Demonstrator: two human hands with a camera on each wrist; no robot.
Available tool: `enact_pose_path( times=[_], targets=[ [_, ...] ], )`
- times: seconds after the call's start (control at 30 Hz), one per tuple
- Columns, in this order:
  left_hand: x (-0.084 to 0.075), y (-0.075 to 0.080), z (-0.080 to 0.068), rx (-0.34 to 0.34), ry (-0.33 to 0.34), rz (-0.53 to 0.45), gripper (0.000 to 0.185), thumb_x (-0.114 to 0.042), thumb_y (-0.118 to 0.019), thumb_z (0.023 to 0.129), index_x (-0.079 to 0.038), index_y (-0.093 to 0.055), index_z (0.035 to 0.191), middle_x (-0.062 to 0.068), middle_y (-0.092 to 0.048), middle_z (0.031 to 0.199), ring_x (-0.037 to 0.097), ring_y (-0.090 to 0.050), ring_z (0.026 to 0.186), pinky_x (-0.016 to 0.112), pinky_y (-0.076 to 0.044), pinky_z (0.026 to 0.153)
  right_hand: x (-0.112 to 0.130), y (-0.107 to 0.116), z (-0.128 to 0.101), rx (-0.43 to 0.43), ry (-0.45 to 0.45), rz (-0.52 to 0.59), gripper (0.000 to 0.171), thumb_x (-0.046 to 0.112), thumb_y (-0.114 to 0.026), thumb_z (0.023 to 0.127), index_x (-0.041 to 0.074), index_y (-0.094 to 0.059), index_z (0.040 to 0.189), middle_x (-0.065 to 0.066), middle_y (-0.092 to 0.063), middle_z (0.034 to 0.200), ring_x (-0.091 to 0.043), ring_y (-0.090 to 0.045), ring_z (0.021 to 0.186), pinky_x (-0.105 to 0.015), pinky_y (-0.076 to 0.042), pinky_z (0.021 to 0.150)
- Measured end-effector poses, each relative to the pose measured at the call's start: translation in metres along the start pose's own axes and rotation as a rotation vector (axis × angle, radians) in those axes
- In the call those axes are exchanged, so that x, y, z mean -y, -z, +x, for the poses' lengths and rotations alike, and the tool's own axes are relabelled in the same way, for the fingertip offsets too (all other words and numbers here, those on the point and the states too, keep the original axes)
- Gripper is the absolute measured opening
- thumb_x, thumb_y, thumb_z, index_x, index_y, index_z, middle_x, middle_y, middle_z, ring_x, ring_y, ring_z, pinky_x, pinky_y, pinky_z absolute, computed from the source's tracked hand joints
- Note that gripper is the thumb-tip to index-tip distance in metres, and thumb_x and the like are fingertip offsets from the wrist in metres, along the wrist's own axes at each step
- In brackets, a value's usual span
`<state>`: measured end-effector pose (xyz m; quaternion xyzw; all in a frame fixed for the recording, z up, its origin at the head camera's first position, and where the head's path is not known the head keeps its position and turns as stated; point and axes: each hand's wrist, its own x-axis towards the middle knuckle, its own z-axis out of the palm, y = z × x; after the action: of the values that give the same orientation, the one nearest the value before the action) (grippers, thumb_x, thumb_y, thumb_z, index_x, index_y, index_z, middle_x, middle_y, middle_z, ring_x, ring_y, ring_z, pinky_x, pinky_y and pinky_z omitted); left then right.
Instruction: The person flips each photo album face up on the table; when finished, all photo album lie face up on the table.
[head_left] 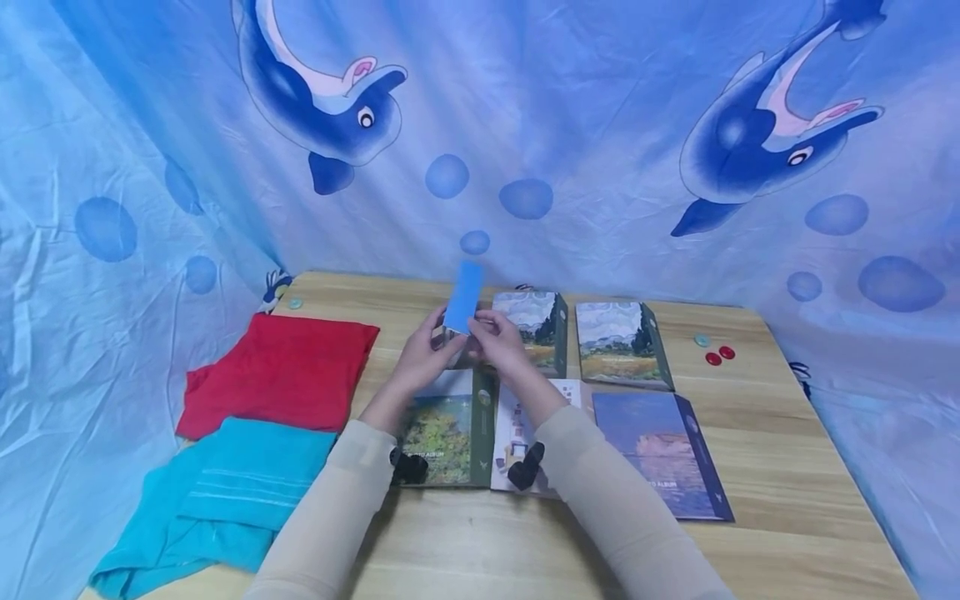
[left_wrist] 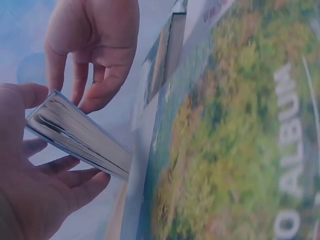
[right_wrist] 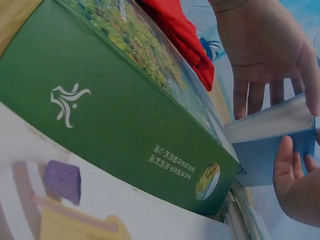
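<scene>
A thick blue book (head_left: 463, 298) is held up at the far middle of the table, its blue spine toward me. My left hand (head_left: 425, 350) grips its left side and my right hand (head_left: 498, 337) its right. In the left wrist view, the left hand (left_wrist: 45, 185) has its thumb and fingers about the book, whose page edges (left_wrist: 85, 137) show. The right hand's thumb and fingers pinch it from the other side. The right wrist view shows a blue cover (right_wrist: 265, 157) beside the right hand (right_wrist: 295, 195). Just below the hands lies a green-spined photo album (head_left: 442, 433).
Two landscape-covered albums (head_left: 621, 343) lie at the back. A white-covered album (head_left: 517, 433) and a purple one (head_left: 660, 450) lie in front. Folded red cloth (head_left: 277, 371) and teal cloth (head_left: 225, 492) are at left. Small red and teal discs (head_left: 713, 358) lie at right. A blue curtain (head_left: 600, 125) hangs behind.
</scene>
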<state>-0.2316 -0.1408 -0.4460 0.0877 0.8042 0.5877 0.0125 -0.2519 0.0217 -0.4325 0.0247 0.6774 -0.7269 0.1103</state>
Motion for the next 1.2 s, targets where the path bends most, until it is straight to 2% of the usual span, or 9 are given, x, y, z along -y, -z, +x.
enact_pose_path(
  times=[0.1, 0.23, 0.4, 0.53, 0.6, 0.77, 0.93, 1.1, 1.2],
  targets=[
    [0.003, 0.004, 0.001, -0.017, -0.013, 0.025, 0.073, -0.036, -0.064, 0.101, -0.024, -0.025, 0.161, 0.016, -0.034, 0.16, 0.047, -0.041, 0.139, 0.057, -0.047, 0.104, -0.004, -0.001, 0.001, 0.031, -0.009, -0.006, 0.037, 0.021, -0.06, 0.104, 0.006, -0.058, 0.137, -0.016, -0.066, 0.12, -0.021, -0.068, 0.089, -0.031, -0.061, 0.077],
    [0.001, 0.007, 0.002, -0.076, -0.062, 0.11, 0.077, -0.036, -0.065, 0.1, -0.017, -0.024, 0.162, 0.018, -0.034, 0.159, 0.045, -0.041, 0.139, 0.057, -0.044, 0.107, -0.008, -0.001, 0.003, 0.083, -0.009, -0.028, 0.04, 0.018, -0.059, 0.104, 0.003, -0.055, 0.14, -0.018, -0.065, 0.124, -0.032, -0.068, 0.104, -0.034, -0.06, 0.084],
    [0.002, 0.011, 0.003, -0.109, -0.091, 0.19, 0.081, -0.035, -0.066, 0.099, -0.011, -0.022, 0.162, 0.019, -0.034, 0.157, 0.041, -0.042, 0.139, 0.058, -0.045, 0.105, -0.015, -0.002, 0.006, 0.14, -0.011, -0.073, 0.049, 0.014, -0.061, 0.102, 0.003, -0.046, 0.148, -0.023, -0.056, 0.137, -0.041, -0.061, 0.12, -0.043, -0.055, 0.098],
    [0.008, 0.016, 0.003, -0.119, -0.079, 0.186, 0.083, -0.027, -0.068, 0.099, -0.008, -0.019, 0.162, 0.02, -0.03, 0.16, 0.042, -0.039, 0.141, 0.059, -0.044, 0.106, -0.019, -0.001, 0.008, 0.144, -0.022, -0.178, 0.061, 0.025, -0.065, 0.1, 0.007, -0.041, 0.154, -0.023, -0.046, 0.149, -0.039, -0.05, 0.133, -0.048, -0.047, 0.107],
    [0.013, 0.019, 0.003, -0.134, -0.039, 0.183, 0.083, -0.028, -0.068, 0.098, -0.007, -0.019, 0.162, 0.02, -0.029, 0.161, 0.043, -0.038, 0.142, 0.058, -0.043, 0.108, -0.021, -0.002, 0.009, 0.155, -0.031, -0.232, 0.067, 0.03, -0.066, 0.1, 0.008, -0.037, 0.156, -0.023, -0.04, 0.155, -0.038, -0.042, 0.14, -0.049, -0.042, 0.112],
    [0.027, 0.029, 0.002, -0.175, 0.128, 0.135, 0.079, -0.03, -0.066, 0.099, -0.012, -0.022, 0.162, 0.018, -0.029, 0.162, 0.04, -0.035, 0.144, 0.055, -0.037, 0.114, -0.022, -0.004, 0.008, 0.209, -0.042, -0.279, 0.072, 0.034, -0.064, 0.101, 0.009, -0.03, 0.159, -0.021, -0.031, 0.162, -0.036, -0.028, 0.149, -0.048, -0.033, 0.118],
    [0.037, 0.034, 0.005, -0.157, 0.23, 0.105, 0.079, -0.033, -0.062, 0.1, -0.015, -0.017, 0.164, 0.016, -0.024, 0.165, 0.038, -0.026, 0.149, 0.054, -0.029, 0.119, -0.022, -0.002, 0.005, 0.216, -0.025, -0.288, 0.071, 0.034, -0.063, 0.101, 0.009, -0.031, 0.159, -0.018, -0.031, 0.162, -0.033, -0.026, 0.15, -0.047, -0.032, 0.119],
    [0.042, 0.033, 0.007, -0.077, 0.283, 0.113, 0.083, -0.04, -0.06, 0.101, -0.021, -0.01, 0.165, 0.016, -0.021, 0.166, 0.041, -0.025, 0.149, 0.061, -0.031, 0.116, -0.025, 0.005, 0.006, 0.19, -0.022, -0.27, 0.07, 0.033, -0.063, 0.101, 0.009, -0.031, 0.159, -0.017, -0.035, 0.16, -0.032, -0.031, 0.149, -0.047, -0.036, 0.116],
    [0.043, 0.032, 0.007, -0.055, 0.263, 0.14, 0.085, -0.04, -0.06, 0.101, -0.02, -0.008, 0.165, 0.016, -0.02, 0.166, 0.042, -0.025, 0.149, 0.063, -0.031, 0.114, -0.024, 0.011, 0.005, 0.165, -0.024, -0.248, 0.07, 0.032, -0.064, 0.101, 0.01, -0.032, 0.158, -0.016, -0.039, 0.157, -0.031, -0.036, 0.146, -0.048, -0.04, 0.113]
  ],
)
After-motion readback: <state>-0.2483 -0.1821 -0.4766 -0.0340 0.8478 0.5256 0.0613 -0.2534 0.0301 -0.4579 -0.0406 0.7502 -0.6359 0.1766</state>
